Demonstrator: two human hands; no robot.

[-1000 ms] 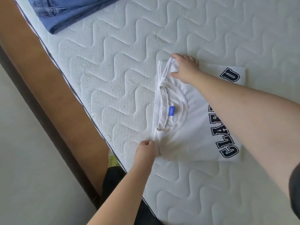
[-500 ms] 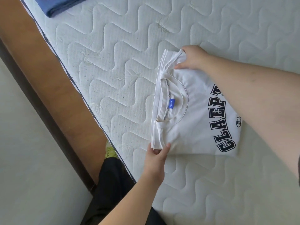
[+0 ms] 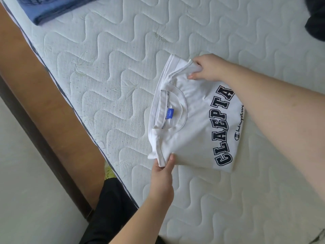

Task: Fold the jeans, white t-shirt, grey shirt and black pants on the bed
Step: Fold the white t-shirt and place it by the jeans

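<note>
White t-shirt (image 3: 191, 131), folded into a compact rectangle, collar and blue neck label up, dark block lettering visible, lies on the quilted bed (image 3: 123, 71). Folded jeans (image 3: 52, 7) at far corner. Dark garment (image 3: 316, 20) at far right edge.

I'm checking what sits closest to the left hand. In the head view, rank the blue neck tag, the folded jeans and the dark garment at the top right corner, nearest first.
From the left hand:
1. Blue neck tag, inside the white t-shirt's collar.
2. Folded jeans, top left on the mattress.
3. Dark garment, top right corner.
</note>
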